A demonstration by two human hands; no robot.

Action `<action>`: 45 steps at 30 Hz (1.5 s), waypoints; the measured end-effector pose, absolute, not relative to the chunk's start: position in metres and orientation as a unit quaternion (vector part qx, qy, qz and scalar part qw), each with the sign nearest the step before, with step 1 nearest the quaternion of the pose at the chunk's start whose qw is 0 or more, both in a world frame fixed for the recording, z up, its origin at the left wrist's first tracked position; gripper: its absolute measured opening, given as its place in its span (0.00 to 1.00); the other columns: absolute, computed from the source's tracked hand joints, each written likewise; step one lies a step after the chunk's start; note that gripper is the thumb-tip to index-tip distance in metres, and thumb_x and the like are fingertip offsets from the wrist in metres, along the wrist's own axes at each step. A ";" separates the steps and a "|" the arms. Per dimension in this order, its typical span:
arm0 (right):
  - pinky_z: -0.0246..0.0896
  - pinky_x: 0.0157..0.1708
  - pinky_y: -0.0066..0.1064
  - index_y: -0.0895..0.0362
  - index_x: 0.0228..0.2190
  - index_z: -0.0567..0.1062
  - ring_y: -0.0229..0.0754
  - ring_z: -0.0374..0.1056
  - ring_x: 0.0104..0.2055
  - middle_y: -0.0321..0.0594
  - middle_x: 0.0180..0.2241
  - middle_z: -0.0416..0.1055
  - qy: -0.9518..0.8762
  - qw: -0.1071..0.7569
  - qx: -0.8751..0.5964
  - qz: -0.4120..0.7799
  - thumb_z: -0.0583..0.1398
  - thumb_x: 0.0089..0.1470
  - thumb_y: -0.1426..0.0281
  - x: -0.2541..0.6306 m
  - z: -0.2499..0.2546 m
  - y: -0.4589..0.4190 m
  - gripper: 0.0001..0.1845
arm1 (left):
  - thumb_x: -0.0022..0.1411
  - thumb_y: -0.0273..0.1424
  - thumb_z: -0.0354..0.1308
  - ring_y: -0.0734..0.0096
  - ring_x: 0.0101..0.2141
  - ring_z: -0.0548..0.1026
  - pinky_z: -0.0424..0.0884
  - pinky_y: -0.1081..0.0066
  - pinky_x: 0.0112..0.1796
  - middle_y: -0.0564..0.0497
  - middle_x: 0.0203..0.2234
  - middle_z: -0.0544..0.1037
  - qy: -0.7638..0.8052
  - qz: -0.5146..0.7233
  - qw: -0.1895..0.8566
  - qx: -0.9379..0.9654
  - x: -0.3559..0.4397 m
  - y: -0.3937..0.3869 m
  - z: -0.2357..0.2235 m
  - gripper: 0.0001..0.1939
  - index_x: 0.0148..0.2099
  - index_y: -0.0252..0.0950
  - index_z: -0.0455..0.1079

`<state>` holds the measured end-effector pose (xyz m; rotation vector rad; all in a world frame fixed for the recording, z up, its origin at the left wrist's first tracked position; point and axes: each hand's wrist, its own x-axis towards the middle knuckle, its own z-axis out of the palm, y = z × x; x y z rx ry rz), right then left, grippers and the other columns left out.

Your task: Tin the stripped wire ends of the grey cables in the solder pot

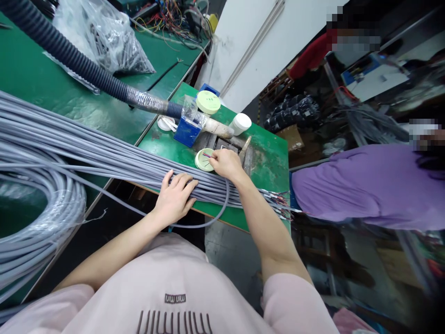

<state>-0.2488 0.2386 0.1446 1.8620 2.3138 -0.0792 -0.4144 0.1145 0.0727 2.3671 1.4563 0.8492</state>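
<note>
A thick bundle of grey cables point(104, 153) runs from the left across a small green table point(271, 153). My left hand point(175, 197) lies flat on the bundle with its fingers spread. My right hand point(224, 163) is closed in a pinch on the stripped coloured wire ends of one grey cable point(222, 204), which loops below the table edge. Those wire ends sit over a small round pale green tin point(201, 160). The bundle's far ends point(278, 204) show stripped coloured wires past the table's right side.
A black corrugated hose point(69, 55) crosses to a blue box point(187, 130). Two white round containers point(241, 123) stand behind. A grey cable coil point(38, 218) lies left, a plastic bag point(104, 37) at the back. A person in purple point(365, 185) stands right.
</note>
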 end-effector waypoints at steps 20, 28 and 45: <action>0.56 0.31 0.29 0.61 0.26 0.80 0.43 0.70 0.32 0.44 0.26 0.76 0.654 -0.046 0.754 -0.040 0.57 0.48 0.70 -0.160 0.140 0.282 0.11 | 0.63 0.34 0.54 0.52 0.57 0.65 0.45 0.47 0.61 0.42 0.53 0.72 0.502 0.287 0.112 0.808 -0.413 0.115 0.072 0.22 0.59 0.38 0.64; 0.58 0.34 0.29 0.61 0.28 0.81 0.45 0.72 0.36 0.48 0.31 0.78 0.639 -0.020 0.767 -0.058 0.58 0.48 0.70 -0.156 0.122 0.295 0.12 | 0.63 0.34 0.54 0.53 0.57 0.65 0.45 0.48 0.61 0.42 0.52 0.72 0.506 0.282 0.097 0.809 -0.412 0.116 0.072 0.21 0.58 0.38 0.64; 0.61 0.37 0.29 0.59 0.27 0.81 0.46 0.72 0.38 0.47 0.32 0.77 0.633 -0.007 0.771 -0.068 0.59 0.47 0.70 -0.158 0.115 0.304 0.11 | 0.64 0.35 0.54 0.55 0.56 0.66 0.44 0.50 0.61 0.43 0.52 0.73 0.510 0.275 0.083 0.811 -0.411 0.117 0.071 0.21 0.58 0.37 0.65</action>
